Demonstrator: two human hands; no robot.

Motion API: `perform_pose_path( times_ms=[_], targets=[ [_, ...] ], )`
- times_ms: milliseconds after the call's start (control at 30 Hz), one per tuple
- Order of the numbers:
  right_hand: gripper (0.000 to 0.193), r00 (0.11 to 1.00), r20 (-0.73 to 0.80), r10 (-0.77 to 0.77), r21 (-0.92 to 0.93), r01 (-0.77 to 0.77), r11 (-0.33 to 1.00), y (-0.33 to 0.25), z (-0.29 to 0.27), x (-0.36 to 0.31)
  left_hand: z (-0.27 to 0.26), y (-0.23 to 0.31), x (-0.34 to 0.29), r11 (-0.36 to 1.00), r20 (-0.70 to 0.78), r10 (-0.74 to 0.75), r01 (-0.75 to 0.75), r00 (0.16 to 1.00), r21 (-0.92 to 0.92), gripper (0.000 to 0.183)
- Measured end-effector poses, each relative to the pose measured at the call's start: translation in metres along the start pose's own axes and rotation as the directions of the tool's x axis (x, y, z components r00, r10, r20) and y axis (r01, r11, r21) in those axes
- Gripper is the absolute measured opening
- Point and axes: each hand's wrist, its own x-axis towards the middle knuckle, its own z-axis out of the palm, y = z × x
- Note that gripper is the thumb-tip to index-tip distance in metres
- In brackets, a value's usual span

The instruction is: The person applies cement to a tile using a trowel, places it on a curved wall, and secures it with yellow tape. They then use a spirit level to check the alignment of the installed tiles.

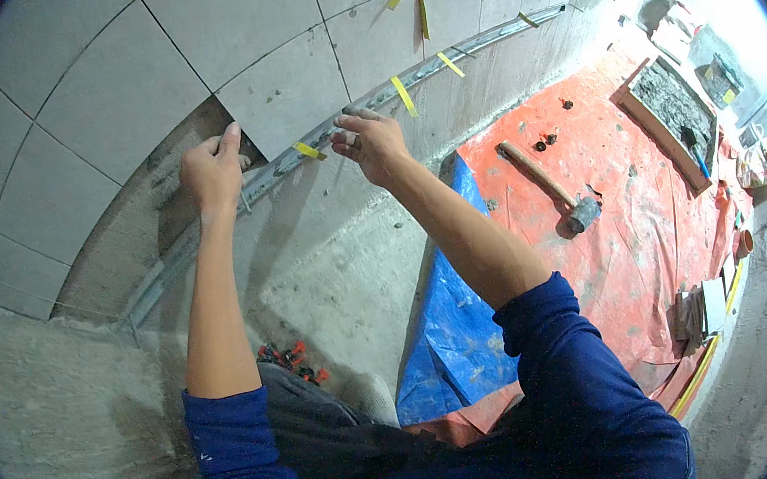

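My left hand (214,172) is at the left edge of a large pale wall tile (284,94), beside a gap that shows bare grey-brown wall (148,196). Its fingers are bent in toward the thumb; what they hold, if anything, is hidden. My right hand (375,148) is by the tile's lower right corner, over a metal rail (283,164) that runs under the tile row. Its fingers are loosely bent and apart, with nothing visible in them. A yellow strip (309,151) sticks out between the tile and the rail, between my hands.
On the right, a rubber mallet (549,186) lies on an orange sheet (633,247), near a tray of grey mortar (672,108). A blue sheet (452,327) borders it. Red and black clips (295,360) are on the floor by my leg. More yellow strips (403,96) mark the joints.
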Motion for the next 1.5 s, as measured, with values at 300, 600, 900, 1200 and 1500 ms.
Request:
perform_pose_path(
  times_ms=[300,600,900,1200,1500],
  targets=[
    [0.051,0.999,0.033,0.032,0.052,-0.033,0.998,0.000,0.004,-0.002,0.010,-0.002,-0.001,0.998,-0.059,0.022,-0.018,0.998,0.061,0.040],
    [0.038,0.999,0.033,-0.002,0.199,-0.004,0.980,0.002,0.006,-0.003,0.011,0.001,-0.003,0.999,-0.066,0.032,-0.031,0.997,0.005,0.046],
    [0.048,0.998,-0.026,0.052,0.260,-0.044,0.965,0.006,0.004,0.002,0.013,0.001,-0.001,0.999,-0.078,0.042,-0.041,0.996,0.008,0.049],
    [0.053,0.999,0.002,0.046,0.203,-0.046,0.978,0.006,0.001,0.003,0.012,0.005,-0.004,1.000,-0.058,0.021,-0.022,0.998,-0.013,0.053],
    [0.050,1.000,0.004,0.031,0.181,-0.031,0.983,0.005,0.002,0.003,0.016,0.002,-0.001,0.997,-0.047,-0.009,0.005,0.999,-0.081,0.056]
  ],
)
